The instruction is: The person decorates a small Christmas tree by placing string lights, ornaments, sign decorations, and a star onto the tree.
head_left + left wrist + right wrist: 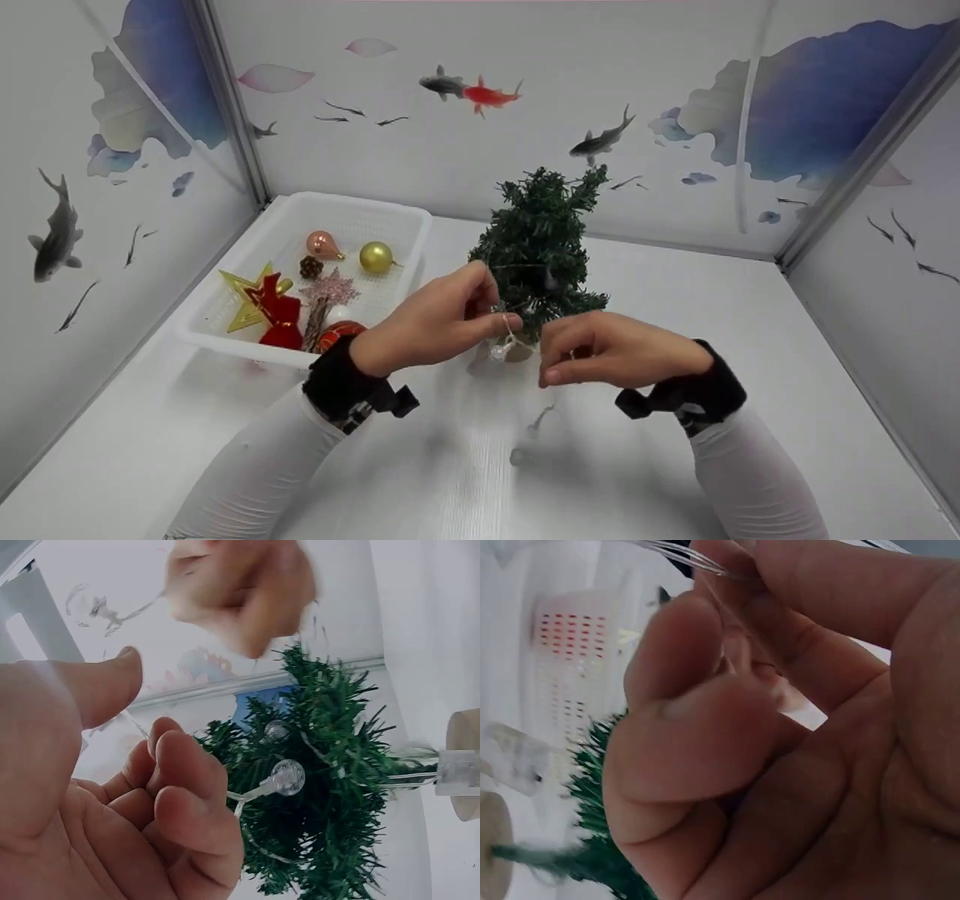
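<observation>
A small green artificial Christmas tree (536,225) stands in front of both hands. Clear bulbs (288,777) of a string of lights show against its branches in the left wrist view. My right hand (611,349) pinches the thin clear wire (686,555) between thumb and fingers, and a bulb hangs on wire below it. Left of it is my left hand (450,315), thumb held apart from loosely bent fingers (187,765); wire runs close by these fingers. A clear bulb (500,351) dangles just under the left thumb in the head view.
A white plastic basket (416,232) at the left holds a gold ball (376,257), a pink bulb-shaped ornament (322,244), a pine cone (311,267), a gold star (240,300) and a red velvety ornament (283,322). White panels with printed fish enclose the table's back and sides.
</observation>
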Tool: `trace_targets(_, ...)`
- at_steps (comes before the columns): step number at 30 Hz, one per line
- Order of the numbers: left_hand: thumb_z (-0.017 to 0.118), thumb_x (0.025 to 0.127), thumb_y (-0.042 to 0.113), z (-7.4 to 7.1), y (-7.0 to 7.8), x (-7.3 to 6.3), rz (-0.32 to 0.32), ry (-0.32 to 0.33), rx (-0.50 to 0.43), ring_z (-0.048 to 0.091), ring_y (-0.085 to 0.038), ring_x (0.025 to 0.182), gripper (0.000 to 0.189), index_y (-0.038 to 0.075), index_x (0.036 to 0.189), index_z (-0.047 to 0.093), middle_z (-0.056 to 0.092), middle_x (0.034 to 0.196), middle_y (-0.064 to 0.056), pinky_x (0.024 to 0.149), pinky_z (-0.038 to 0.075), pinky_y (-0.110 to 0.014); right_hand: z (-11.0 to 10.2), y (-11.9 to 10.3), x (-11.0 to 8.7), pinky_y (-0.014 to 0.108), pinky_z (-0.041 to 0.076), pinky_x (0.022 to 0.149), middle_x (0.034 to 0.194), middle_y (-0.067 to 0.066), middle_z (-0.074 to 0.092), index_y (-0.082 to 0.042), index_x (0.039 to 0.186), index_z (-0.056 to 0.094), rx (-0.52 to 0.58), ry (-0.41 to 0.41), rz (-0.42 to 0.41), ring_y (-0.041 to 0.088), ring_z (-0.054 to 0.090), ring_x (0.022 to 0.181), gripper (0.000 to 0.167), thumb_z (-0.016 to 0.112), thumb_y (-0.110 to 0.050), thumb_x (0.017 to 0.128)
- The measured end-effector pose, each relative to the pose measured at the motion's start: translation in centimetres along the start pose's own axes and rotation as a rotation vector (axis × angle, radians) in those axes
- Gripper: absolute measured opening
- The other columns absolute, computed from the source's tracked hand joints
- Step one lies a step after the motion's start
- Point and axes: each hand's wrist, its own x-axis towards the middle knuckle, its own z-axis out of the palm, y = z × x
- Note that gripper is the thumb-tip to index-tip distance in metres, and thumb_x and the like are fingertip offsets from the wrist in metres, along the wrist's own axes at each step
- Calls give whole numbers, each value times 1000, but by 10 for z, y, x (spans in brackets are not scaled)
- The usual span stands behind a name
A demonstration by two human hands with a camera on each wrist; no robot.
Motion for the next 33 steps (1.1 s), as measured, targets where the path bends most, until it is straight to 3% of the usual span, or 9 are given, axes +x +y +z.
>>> trace_targets(3,57,90,56,9,-1,3,37,100,93,44,-5,58,40,17,96,48,49,70,7,52,36,-24,-17,-5,-17,28,49,66,94,0,62,-20,99,71,45,70,-81,14,55,79,21,57,-4,95)
trace_targets(8,51,96,50,22,-7,11,190,415,391,37,-2,47,36,15,90,52,43,59,10,42,27,-22,-33,-12,-36,30,40,53,90,11,60,-4,97,69,197,199,-224,17,48,69,32,47,19,90)
trace_targets(11,50,99,38,19,-12,17,220,514,450,39,-1,47,25,15,90,56,48,60,11,41,28,-21,-37,-12,-42,30,35,49,88,15,58,5,98,66,289,287,-278,19,44,65,33,41,24,89)
trace_targets(14,53,95,23,13,-14,20,224,498,424,44,-2,52,12,15,96,62,53,67,9,44,33,-21,-39,-10,-46,30,32,48,85,16,58,11,99,63,361,365,-316,20,42,64,32,36,25,89)
trace_targets(16,55,91,15,10,-16,20,236,462,430,49,-2,57,14,15,100,65,57,74,8,47,37,-20,-40,-10,-46,30,32,49,84,15,58,13,100,62,386,395,-339,21,41,63,32,35,26,89)
trace_targets(21,60,86,14,11,-18,20,290,335,465,53,-1,66,21,18,105,68,62,89,5,53,41,-18,-40,-11,-45,32,35,50,81,14,58,13,100,63,381,413,-363,21,45,63,31,36,24,89)
trace_targets(24,61,84,13,13,-20,20,302,311,525,48,-3,62,26,20,107,68,59,89,5,48,37,-20,-39,-12,-45,33,37,51,78,14,57,14,99,63,376,412,-372,21,47,64,30,38,25,89)
trace_targets(29,59,87,13,16,-26,22,325,402,642,45,-9,61,19,21,101,70,55,86,3,43,35,-24,-38,-16,-42,32,36,51,73,13,55,13,98,64,376,381,-409,22,48,65,31,39,25,87)
trace_targets(33,53,92,16,19,-30,26,383,480,726,48,-12,66,19,17,97,71,52,84,-1,42,37,-25,-35,-21,-37,33,37,51,77,14,57,10,100,66,362,320,-446,22,49,67,32,41,25,86)
